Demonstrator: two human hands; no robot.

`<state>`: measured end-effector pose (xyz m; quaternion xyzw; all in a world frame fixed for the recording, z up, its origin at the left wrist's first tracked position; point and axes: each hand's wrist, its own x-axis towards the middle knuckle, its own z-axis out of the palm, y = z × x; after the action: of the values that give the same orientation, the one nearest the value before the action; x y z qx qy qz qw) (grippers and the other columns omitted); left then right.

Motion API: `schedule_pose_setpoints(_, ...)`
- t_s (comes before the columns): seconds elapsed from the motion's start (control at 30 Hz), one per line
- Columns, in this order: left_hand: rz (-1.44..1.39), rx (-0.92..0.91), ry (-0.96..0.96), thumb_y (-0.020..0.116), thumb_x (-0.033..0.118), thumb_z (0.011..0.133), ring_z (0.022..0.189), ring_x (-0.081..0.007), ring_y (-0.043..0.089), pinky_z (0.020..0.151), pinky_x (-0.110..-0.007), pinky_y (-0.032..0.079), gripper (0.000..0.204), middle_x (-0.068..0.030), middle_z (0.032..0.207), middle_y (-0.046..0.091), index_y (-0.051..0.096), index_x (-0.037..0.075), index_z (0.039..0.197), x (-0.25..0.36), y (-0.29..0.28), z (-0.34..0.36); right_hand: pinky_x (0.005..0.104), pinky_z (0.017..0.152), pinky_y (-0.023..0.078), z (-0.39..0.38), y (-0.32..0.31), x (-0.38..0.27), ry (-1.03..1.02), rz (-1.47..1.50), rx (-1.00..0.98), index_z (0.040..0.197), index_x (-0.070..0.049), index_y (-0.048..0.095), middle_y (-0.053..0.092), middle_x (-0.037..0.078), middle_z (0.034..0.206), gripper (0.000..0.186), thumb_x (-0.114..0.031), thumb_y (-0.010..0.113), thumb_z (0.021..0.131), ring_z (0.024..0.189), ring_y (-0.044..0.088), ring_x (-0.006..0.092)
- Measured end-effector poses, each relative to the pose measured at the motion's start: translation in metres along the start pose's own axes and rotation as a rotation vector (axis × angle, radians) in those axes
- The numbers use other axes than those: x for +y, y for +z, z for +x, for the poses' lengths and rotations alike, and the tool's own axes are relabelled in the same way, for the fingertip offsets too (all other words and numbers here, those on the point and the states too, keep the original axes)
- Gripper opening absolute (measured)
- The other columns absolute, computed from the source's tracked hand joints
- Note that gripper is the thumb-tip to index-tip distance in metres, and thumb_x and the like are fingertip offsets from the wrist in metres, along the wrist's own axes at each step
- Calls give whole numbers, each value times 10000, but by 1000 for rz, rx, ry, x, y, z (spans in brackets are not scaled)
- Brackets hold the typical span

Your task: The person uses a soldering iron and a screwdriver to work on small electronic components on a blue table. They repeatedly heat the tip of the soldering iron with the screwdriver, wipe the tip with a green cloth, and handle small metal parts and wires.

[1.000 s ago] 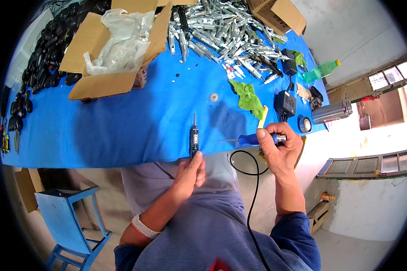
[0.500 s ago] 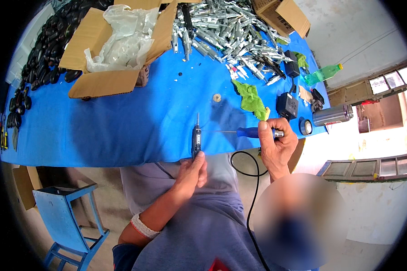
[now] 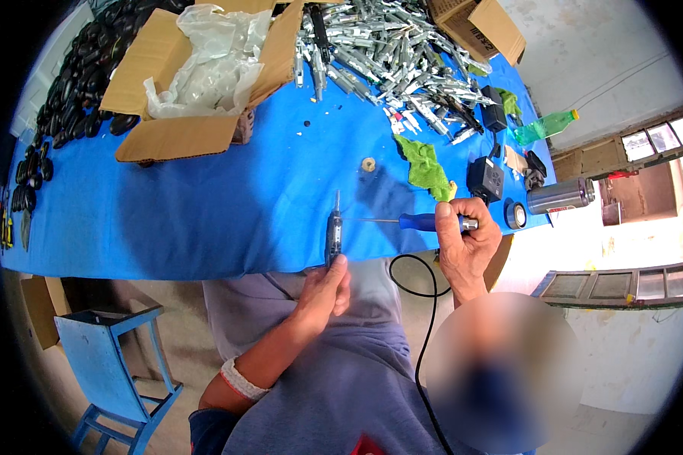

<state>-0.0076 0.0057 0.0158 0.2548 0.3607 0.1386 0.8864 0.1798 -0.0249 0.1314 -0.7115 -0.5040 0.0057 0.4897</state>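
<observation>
My left hand (image 3: 325,292) is closed around the lower end of a slim grey and black mechanical part (image 3: 334,235), held upright near the table's front edge. A thin metal rod sticks up from its top. In my right hand (image 3: 467,243) is a screwdriver (image 3: 417,221) with a blue handle, gripped between thumb and fingers. Its thin shaft lies level and points left, with the tip at the upper side of the part. Whether the tip sits in a screw is too small to tell. Both hands are at the front of the blue-covered table (image 3: 197,220).
Similar metal parts (image 3: 395,61) lie heaped at the back. An open cardboard box (image 3: 178,140) with plastic bags and a pile of black casings (image 3: 76,98) stand left. Rightward are a green cloth (image 3: 426,168), black adapter (image 3: 485,180), tape roll (image 3: 515,215) and steel flask (image 3: 561,196).
The table's things appear slightly further right in the view. The part in my left hand has shifted a little to the right, while the screwdriver stays nearly in place. Both grips are the same.
</observation>
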Motion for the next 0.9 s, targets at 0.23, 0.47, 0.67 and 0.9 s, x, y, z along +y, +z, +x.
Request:
schedule_pose_setpoints(0.23, 9, 5, 0, 469, 446, 947, 417, -99, 354, 411, -254, 297, 429, 6, 507, 382, 417, 101, 698, 1, 1, -1, 193, 488, 383, 1, 1, 0, 5, 0, -8, 755, -31, 575, 579, 0, 611, 174, -131, 702, 820, 538, 469, 31)
schedule_pose_setpoints(0.47, 10, 7, -1, 481, 463, 937, 416, -98, 351, 410, -252, 294, 436, 6, 505, 384, 418, 104, 698, 0, 0, -1, 198, 490, 378, 1, -1, 1, 15, -6, 20, 747, -30, 576, 563, -8, 614, 175, -128, 703, 814, 539, 454, 35)
schedule_pose_setpoints(0.67, 7, -1, 1, 480, 469, 936, 416, -97, 350, 410, -251, 290, 440, 6, 505, 384, 418, 103, 700, -1, -1, 0, 197, 491, 377, 0, -1, 5, 15, -3, 24, 739, -31, 576, 562, -10, 614, 176, -128, 702, 816, 543, 454, 33)
schedule_pose_setpoints(0.9, 14, 2, -12, 473, 467, 940, 414, -98, 350, 408, -252, 288, 443, 7, 504, 384, 417, 102, 696, 0, -2, 0, 196, 490, 378, 1, 1, 2, -2, 0, 27, 738, -28, 576, 566, -8, 607, 176, -125, 702, 815, 542, 458, 31)
